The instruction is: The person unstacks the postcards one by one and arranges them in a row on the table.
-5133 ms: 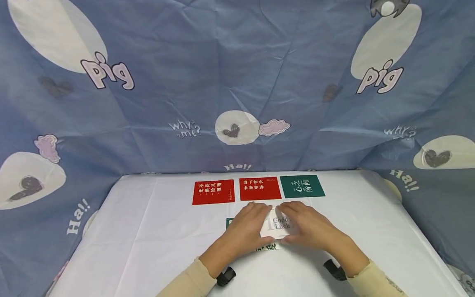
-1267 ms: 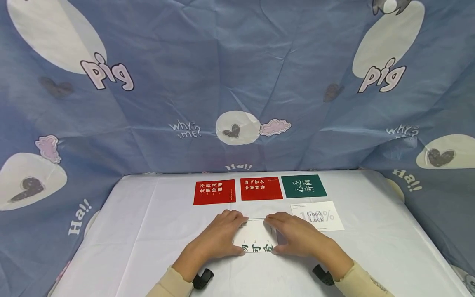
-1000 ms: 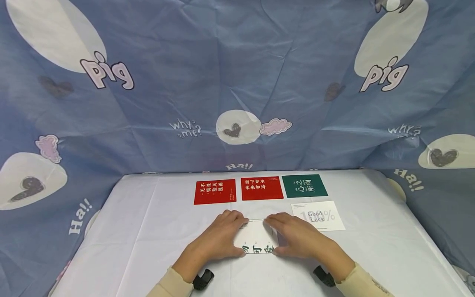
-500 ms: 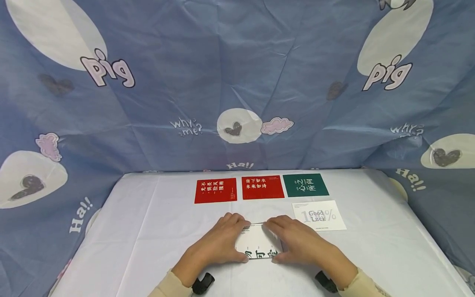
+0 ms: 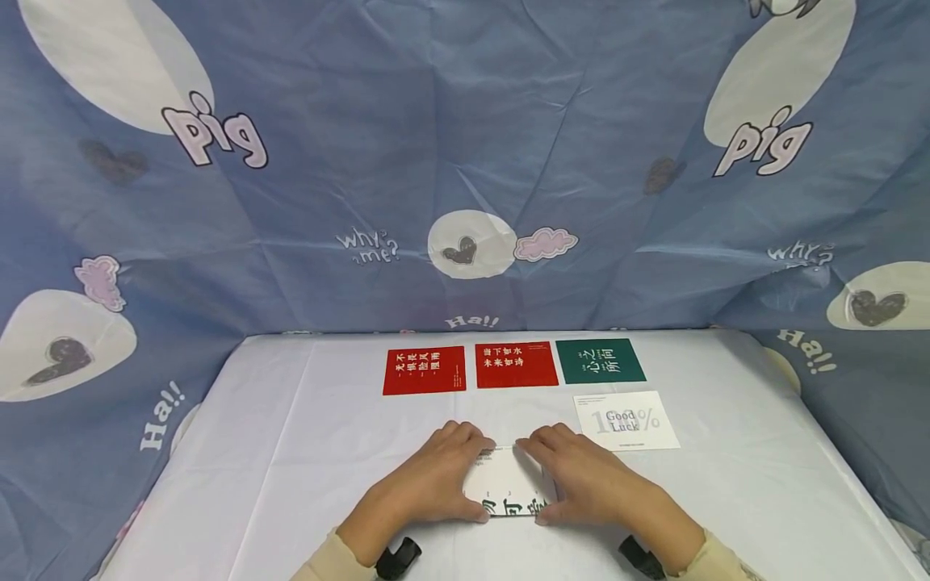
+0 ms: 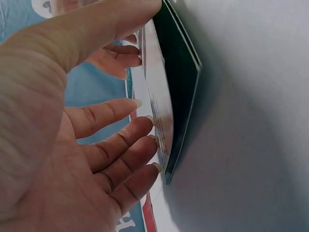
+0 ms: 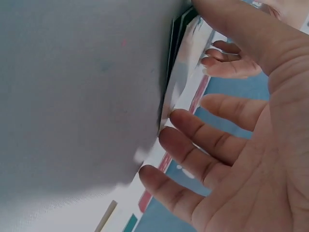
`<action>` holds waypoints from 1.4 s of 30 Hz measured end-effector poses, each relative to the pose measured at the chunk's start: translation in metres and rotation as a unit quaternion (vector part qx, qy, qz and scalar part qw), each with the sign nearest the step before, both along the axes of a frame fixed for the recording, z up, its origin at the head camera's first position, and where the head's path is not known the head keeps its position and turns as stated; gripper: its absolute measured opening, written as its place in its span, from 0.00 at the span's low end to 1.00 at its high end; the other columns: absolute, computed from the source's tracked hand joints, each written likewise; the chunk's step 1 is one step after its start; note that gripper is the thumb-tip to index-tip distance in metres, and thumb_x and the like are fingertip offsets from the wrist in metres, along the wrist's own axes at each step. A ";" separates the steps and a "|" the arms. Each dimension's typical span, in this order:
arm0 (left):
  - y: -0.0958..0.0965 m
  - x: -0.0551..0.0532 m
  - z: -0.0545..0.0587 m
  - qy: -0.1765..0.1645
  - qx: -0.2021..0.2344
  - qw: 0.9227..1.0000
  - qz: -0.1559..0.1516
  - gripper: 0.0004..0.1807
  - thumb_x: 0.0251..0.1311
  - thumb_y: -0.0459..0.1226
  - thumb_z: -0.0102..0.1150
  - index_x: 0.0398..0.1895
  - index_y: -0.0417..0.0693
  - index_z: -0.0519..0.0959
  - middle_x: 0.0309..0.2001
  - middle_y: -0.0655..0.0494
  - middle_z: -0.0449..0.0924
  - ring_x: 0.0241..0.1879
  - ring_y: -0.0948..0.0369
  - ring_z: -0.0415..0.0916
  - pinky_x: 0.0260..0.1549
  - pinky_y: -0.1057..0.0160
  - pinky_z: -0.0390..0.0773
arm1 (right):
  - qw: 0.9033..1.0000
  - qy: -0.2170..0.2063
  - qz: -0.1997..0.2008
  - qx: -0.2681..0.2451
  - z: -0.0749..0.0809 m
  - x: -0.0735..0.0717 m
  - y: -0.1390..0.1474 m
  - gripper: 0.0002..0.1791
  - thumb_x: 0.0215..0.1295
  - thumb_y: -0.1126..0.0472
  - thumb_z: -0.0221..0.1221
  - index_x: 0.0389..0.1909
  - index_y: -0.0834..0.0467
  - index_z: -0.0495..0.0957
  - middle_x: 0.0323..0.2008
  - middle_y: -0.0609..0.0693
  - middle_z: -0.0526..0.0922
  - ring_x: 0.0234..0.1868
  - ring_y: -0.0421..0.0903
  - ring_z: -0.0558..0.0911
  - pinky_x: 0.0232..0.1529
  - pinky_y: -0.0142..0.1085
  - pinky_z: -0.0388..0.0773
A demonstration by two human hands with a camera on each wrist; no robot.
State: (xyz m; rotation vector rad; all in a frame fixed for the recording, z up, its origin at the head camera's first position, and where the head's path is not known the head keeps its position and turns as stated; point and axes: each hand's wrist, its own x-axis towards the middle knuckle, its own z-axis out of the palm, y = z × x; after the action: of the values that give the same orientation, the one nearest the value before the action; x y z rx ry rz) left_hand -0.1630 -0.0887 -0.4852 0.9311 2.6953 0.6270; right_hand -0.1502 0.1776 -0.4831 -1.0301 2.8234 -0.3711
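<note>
In the head view, my left hand (image 5: 439, 476) and right hand (image 5: 592, 480) hold a small stack of cards from its two sides, thumbs at the near edge and fingertips at the far edge. On top is a white card (image 5: 508, 476) with large green Chinese characters along its near side, its ends covered by the hands. Under it, the left wrist view shows a dark green card (image 6: 179, 77), spread slightly apart from the white one. The right wrist view shows the white card's edge (image 7: 186, 60) at my right fingertips.
A white "Good Luck" card (image 5: 628, 421) lies just beyond my right hand. Behind it, a row holds two red cards, the left one (image 5: 425, 371) and the middle one (image 5: 517, 365), and a green card (image 5: 600, 361). Patterned blue cloth (image 5: 465, 161) walls the white table (image 5: 320, 452).
The "Good Luck" card, earlier between both hands, now lies flat at the right, below the green card. Both hands have since drawn the white card with green characters slightly nearer.
</note>
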 end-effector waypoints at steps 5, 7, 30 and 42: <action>0.000 0.003 -0.002 -0.003 0.009 1.000 -0.011 0.43 0.43 0.52 0.85 0.64 0.52 0.78 0.55 0.65 0.74 0.53 0.65 0.66 0.57 0.63 0.73 | 1.000 -0.019 -0.008 0.003 0.001 0.003 -0.001 0.52 0.43 0.42 0.82 0.70 0.54 0.72 0.59 0.45 0.75 0.57 0.44 0.73 0.60 0.44 0.79; 0.000 0.003 -0.002 -0.002 0.015 1.000 -0.013 0.42 0.44 0.50 0.84 0.64 0.52 0.78 0.54 0.65 0.75 0.52 0.65 0.66 0.56 0.64 0.72 | 1.000 -0.025 -0.010 0.001 0.002 0.004 -0.001 0.52 0.42 0.43 0.83 0.69 0.55 0.73 0.58 0.44 0.75 0.56 0.43 0.72 0.60 0.44 0.78; 0.010 -0.013 -0.010 0.052 -0.015 0.998 -0.014 0.50 0.50 0.52 0.82 0.76 0.50 0.69 0.72 0.57 0.71 0.71 0.56 0.64 0.71 0.50 0.65 | 0.999 0.022 -0.039 0.012 -0.003 -0.006 -0.007 0.43 0.51 0.43 0.78 0.64 0.61 0.77 0.57 0.50 0.78 0.55 0.47 0.74 0.55 0.47 0.80; 0.013 -0.018 -0.009 0.062 -0.014 0.998 -0.028 0.48 0.48 0.52 0.83 0.74 0.51 0.72 0.67 0.59 0.73 0.67 0.57 0.67 0.70 0.52 0.67 | 0.999 0.013 -0.046 0.014 0.001 -0.006 -0.007 0.47 0.47 0.42 0.80 0.65 0.61 0.76 0.55 0.50 0.76 0.54 0.48 0.72 0.54 0.48 0.79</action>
State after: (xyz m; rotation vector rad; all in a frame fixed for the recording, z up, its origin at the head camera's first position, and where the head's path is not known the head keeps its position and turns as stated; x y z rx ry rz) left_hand -0.1807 -0.0756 -0.4938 1.0682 2.7671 0.5342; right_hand -0.1565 0.1703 -0.4820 -0.9074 2.8972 -0.3275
